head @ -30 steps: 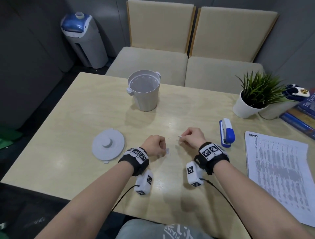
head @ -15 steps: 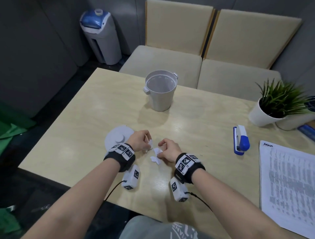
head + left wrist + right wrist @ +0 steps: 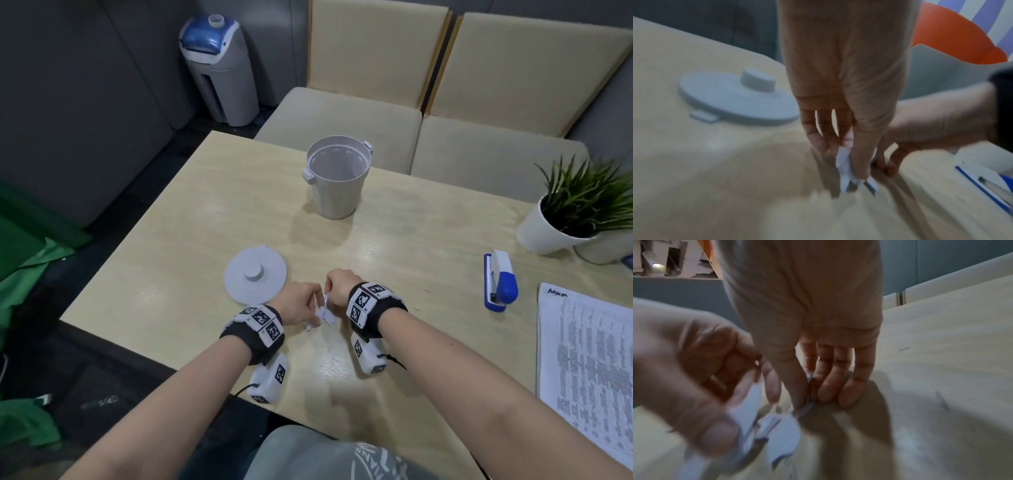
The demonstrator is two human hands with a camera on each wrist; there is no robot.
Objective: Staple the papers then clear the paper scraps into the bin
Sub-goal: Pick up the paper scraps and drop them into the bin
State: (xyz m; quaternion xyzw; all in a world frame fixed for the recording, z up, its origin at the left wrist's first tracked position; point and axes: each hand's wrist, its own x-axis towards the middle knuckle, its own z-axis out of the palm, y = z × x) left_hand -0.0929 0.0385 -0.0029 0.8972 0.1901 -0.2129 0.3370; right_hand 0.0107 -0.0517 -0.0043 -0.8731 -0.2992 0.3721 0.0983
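Both hands have closed in since 0.5 s ago: I see the left hand (image 3: 297,305) and right hand (image 3: 339,287) now nearly touching, each pinching paper scraps (image 3: 323,312) w/ fingertips at the table's (image 3: 171,267) near edge. Bin (image 3: 337,181) stays open beyond them, lid (image 3: 255,275) beside the left hand; stapler (image 3: 500,286) and papers (image 3: 589,359) unmoved on the right.

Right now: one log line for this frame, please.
phase: gathering paper scraps | left hand: pinching scraps | right hand: pinching scraps | bin: open, lid on table | stapler: idle
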